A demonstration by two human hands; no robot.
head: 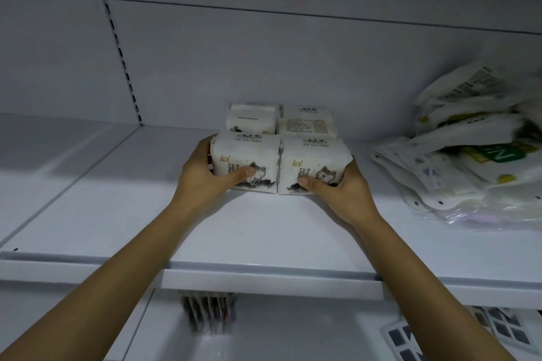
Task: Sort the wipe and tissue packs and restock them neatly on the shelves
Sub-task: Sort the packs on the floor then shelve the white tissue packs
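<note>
Four white tissue packs with a cat print stand in a two-by-two block on the white shelf (264, 237). My left hand (202, 176) grips the front left pack (249, 155), thumb on its front face and fingers round its left side. My right hand (340, 187) grips the front right pack (313, 155) the same way from its right side. Behind them stand the back left pack (252, 119) and the back right pack (308, 121), touching the front ones.
A loose heap of white wipe packs (469, 143) with green and yellow labels lies at the shelf's right end. On the lower shelf stand a row of thin packs (208, 313) and patterned packs (504, 331) at the right. A slotted upright (123, 58) runs up the back wall.
</note>
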